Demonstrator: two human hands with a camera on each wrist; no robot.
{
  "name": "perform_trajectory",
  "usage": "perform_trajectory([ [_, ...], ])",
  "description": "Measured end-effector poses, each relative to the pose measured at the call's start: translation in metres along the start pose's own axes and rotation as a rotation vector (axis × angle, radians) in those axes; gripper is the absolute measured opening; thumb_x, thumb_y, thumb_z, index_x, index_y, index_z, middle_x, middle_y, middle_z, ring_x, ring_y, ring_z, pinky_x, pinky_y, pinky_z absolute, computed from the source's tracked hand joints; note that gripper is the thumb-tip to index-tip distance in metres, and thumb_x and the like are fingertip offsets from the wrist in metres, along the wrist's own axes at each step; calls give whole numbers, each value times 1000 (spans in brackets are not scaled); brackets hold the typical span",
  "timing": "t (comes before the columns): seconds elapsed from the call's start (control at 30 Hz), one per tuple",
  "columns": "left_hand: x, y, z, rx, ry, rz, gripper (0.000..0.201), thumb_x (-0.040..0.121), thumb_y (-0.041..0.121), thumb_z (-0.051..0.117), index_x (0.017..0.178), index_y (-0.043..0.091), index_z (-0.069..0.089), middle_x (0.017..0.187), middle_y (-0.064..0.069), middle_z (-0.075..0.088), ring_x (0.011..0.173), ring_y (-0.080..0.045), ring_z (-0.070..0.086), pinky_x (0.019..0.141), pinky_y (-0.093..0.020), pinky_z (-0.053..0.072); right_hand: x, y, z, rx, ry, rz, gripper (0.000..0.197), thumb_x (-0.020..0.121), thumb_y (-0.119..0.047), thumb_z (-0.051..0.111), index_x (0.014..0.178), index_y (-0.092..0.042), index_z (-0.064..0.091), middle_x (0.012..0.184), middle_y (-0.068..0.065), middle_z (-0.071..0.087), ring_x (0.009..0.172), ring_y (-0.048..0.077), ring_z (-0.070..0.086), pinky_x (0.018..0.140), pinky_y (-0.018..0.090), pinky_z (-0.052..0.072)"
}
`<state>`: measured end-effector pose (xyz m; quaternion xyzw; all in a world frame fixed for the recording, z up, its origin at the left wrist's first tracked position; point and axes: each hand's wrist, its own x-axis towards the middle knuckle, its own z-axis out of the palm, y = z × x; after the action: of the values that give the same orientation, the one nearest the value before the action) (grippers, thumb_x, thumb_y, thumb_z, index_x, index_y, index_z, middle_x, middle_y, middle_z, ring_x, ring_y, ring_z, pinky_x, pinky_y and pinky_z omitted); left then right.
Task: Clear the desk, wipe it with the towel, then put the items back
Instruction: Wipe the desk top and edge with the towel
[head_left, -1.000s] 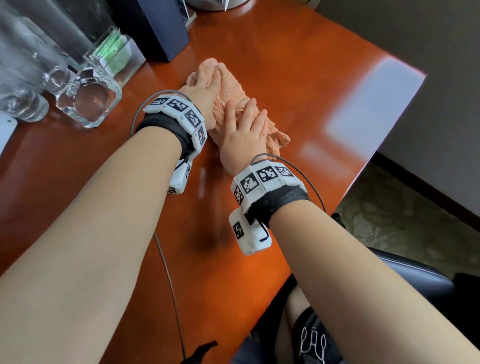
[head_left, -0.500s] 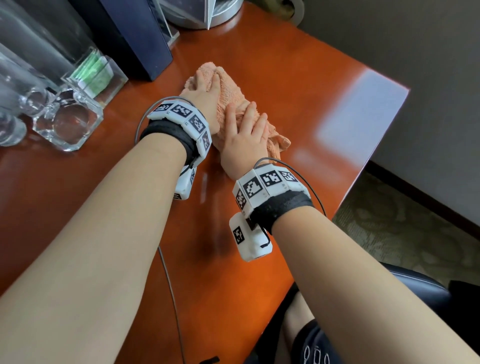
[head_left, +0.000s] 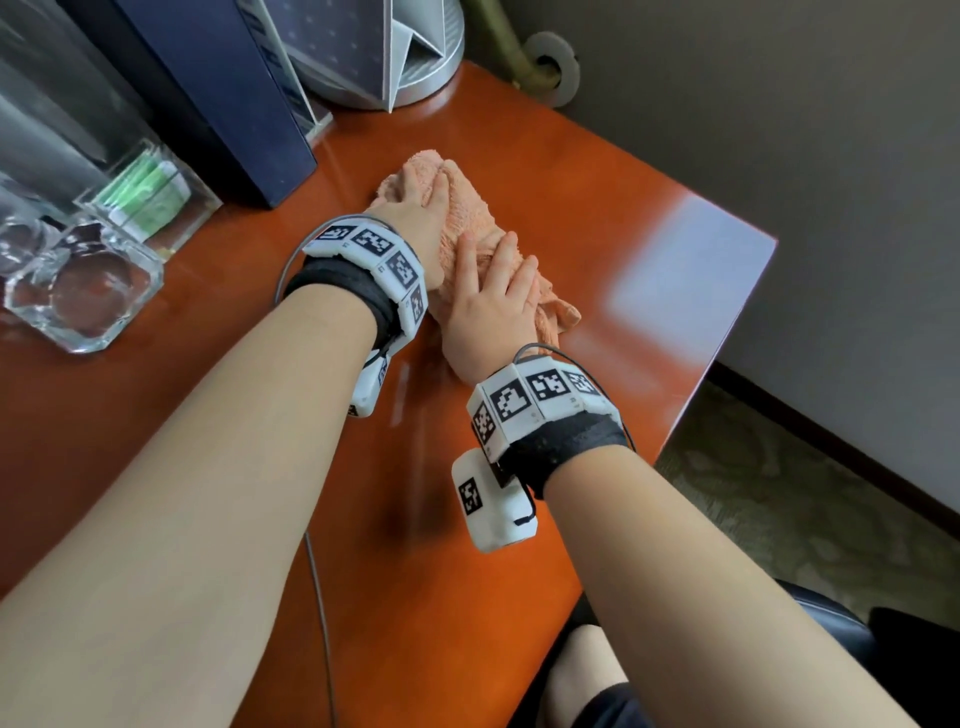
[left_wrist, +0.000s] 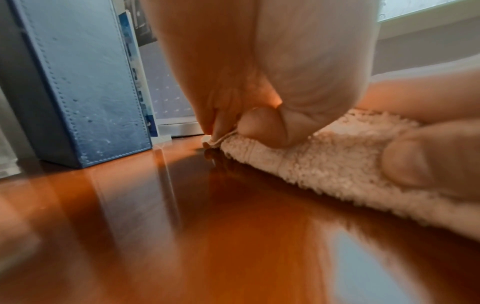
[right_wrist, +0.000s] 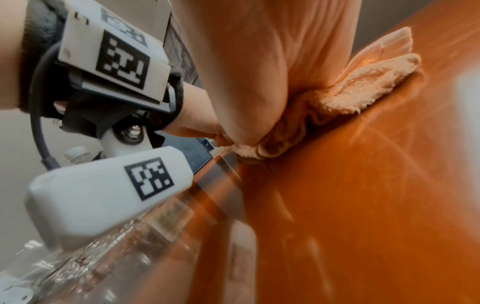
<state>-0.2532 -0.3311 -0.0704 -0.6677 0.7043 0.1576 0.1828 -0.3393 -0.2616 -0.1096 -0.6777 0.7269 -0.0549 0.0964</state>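
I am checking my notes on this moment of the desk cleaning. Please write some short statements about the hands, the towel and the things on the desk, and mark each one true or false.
1. Both hands press on the towel. True: the left hand and the right hand lie on it with fingers straight.
2. The towel is blue. False: it is peach-orange.
3. The towel lies on the desk. True.
4. The glass ashtray is on the right side of the towel. False: it stands on the left.
5. The dark blue box lies flat. False: it stands upright.
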Motion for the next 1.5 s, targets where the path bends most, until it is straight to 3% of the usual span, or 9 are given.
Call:
perform_trajectory([
  [0.07, 5, 4, -3, 6, 2, 12, 86, 91, 23, 52, 150, 16, -11, 156, -18, -14, 145, -37, 2, 113, -47, 23, 6, 5, 5, 30, -60, -80, 56, 93, -37, 41, 146, -19, 32, 149, 27, 27, 133, 49, 31, 110, 47, 29],
  [0.1, 7, 6, -4, 9, 2, 17, 85, 91, 22, 51, 150, 16, -11, 156, -19, -14, 145, -37, 2, 113, -47, 23, 9, 10, 5, 44, -140, -101, 58, 98, -36, 35, 150, -18, 16, 154, 25, 9, 139, 48, 15, 115, 47, 16],
  [0.17, 12, 12, -7, 10, 9, 26, 84, 91, 20, 50, 150, 15, -10, 156, -19, -13, 145, -37, 1, 113, -47, 22, 15, 17, -1, 97, -174, -89, 59, 101, -37, 29, 151, -18, 4, 156, 22, -4, 142, 45, 2, 117, 47, 5],
  [0.57, 45, 36, -19, 20, 50, 80, 84, 91, 25, 51, 150, 16, -8, 156, -17, -11, 145, -37, 3, 115, -46, 19, 45, 32, -8, 134, -135, -11, 59, 100, -37, 32, 151, -20, 9, 156, 22, 0, 141, 46, 6, 117, 47, 8],
  [0.87, 50, 41, -22, 27, 39, 52, 86, 91, 28, 52, 150, 17, -10, 156, -17, -12, 145, -36, 2, 115, -46, 19, 51, 37, -13, 114, -195, -28, 58, 101, -31, 27, 151, -20, 0, 156, 21, -7, 142, 44, -1, 117, 47, 2],
  [0.93, 52, 45, -23, 24, 36, 45, 86, 91, 28, 52, 150, 17, -10, 156, -17, -12, 145, -36, 2, 115, -46, 19, 55, 39, -9, 122, -184, -26, 58, 100, -31, 30, 151, -20, 5, 156, 21, -3, 142, 45, 3, 117, 47, 5],
  [1.03, 55, 51, -26, 20, 39, 27, 85, 91, 24, 51, 150, 17, -9, 156, -17, -12, 145, -36, 2, 115, -46, 18, 60, 42, -10, 84, -47, 4, 59, 95, -34, 46, 148, -20, 25, 152, 25, 18, 137, 48, 22, 114, 48, 20],
  [1.2, 62, 59, -30, 28, 37, -6, 87, 91, 26, 53, 150, 15, -10, 156, -18, -12, 145, -36, 3, 116, -45, 16, 70, 55, -18, 92, -193, -75, 59, 101, -37, 29, 151, -20, 4, 156, 20, -4, 142, 44, 2, 117, 46, 4],
  [1.5, 88, 85, -36, 23, 74, -59, 88, 91, 30, 53, 150, 14, -11, 156, -19, -9, 145, -36, 5, 117, -42, 13, 97, 80, -32, 65, -242, -96, 61, 100, -41, 28, 151, -23, -2, 156, 17, -9, 143, 43, -3, 117, 45, 3],
])
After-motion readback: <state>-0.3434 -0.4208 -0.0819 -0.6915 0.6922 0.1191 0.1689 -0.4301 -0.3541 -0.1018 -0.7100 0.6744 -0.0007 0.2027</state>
